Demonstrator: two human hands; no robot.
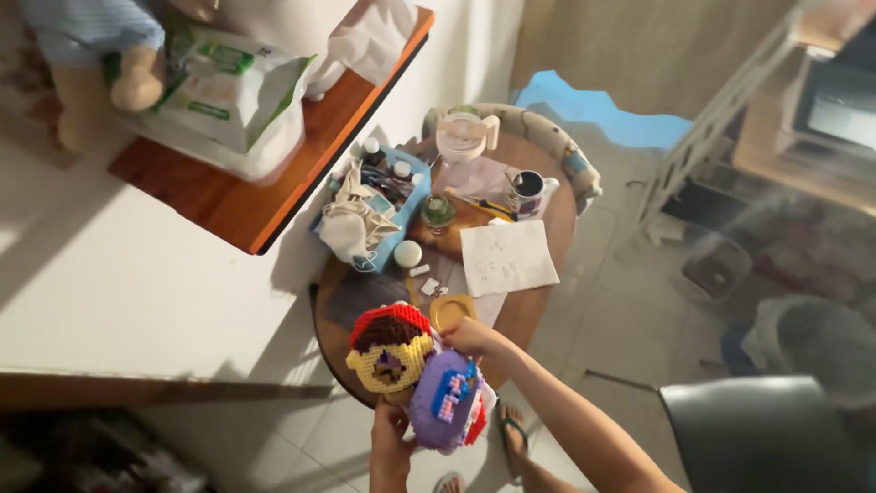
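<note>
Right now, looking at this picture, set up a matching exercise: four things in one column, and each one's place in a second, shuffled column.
Things:
1. brick-built figure
2. white paper sheet
3. blue basket
4. stuffed toy

Places:
A. on the wooden shelf
B. held in both hands
C. flat on the round table, right side
D. on the table beside the wall

Pairs: 1-B, 2-C, 3-D, 4-A

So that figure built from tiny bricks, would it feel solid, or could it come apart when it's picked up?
The brick figure looks stiff but probably fragile: it is made of many small studded pieces, so a squeeze or knock might pop some off. Both the left hand and right hand support it, hinting that it is awkward or top-heavy, and it would likely tip if set down carelessly.
</note>
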